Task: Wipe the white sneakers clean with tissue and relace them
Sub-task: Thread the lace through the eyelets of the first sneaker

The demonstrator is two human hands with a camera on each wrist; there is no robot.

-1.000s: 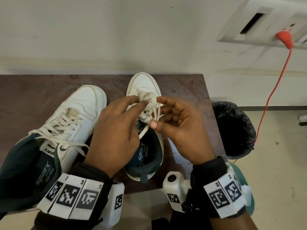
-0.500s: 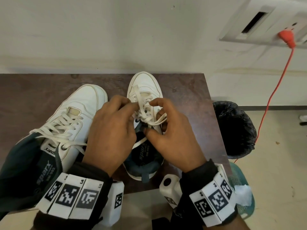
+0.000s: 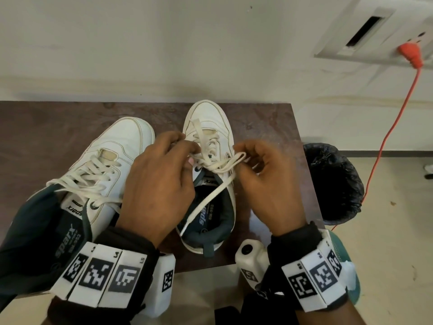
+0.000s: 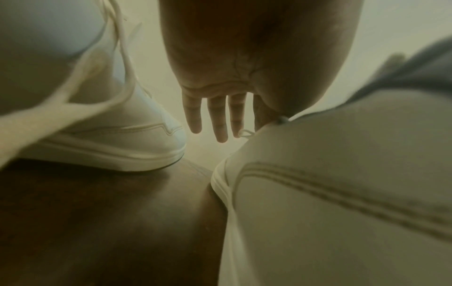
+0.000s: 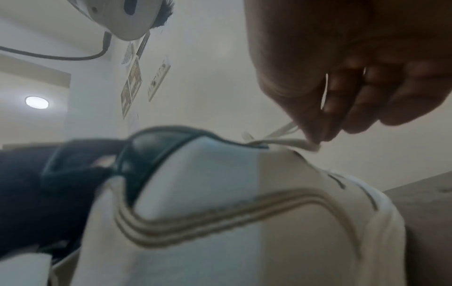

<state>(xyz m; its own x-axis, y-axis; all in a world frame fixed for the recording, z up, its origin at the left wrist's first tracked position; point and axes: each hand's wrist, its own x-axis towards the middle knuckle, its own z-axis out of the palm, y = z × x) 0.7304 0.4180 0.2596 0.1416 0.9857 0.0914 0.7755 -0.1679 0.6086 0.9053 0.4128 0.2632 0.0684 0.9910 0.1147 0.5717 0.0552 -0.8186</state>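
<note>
Two white sneakers stand on the brown table [image 3: 46,137]. The left sneaker [image 3: 112,160] is laced and lies beside my left wrist. Over the right sneaker [image 3: 208,118] both hands work the shoelace [image 3: 210,164], which crosses in a knot above the tongue. My left hand [image 3: 191,153] pinches one strand on the knot's left. My right hand [image 3: 242,158] pinches a loop on its right, seen close in the right wrist view [image 5: 310,144]. A loose lace end [image 3: 206,202] trails into the shoe opening. In the left wrist view three fingers [image 4: 217,120] point straight between the two shoes.
A bin lined with a black bag [image 3: 332,181] stands just right of the table edge [image 3: 304,174]. An orange cable [image 3: 389,130] runs from a wall plug [image 3: 410,55] to the floor. A teal object with tissue [image 3: 351,275] sits by my right wrist.
The hands held the lace bunched together above the tongue; they have since drawn apart sideways, stretching the strands out flat across the shoe into a knot.
</note>
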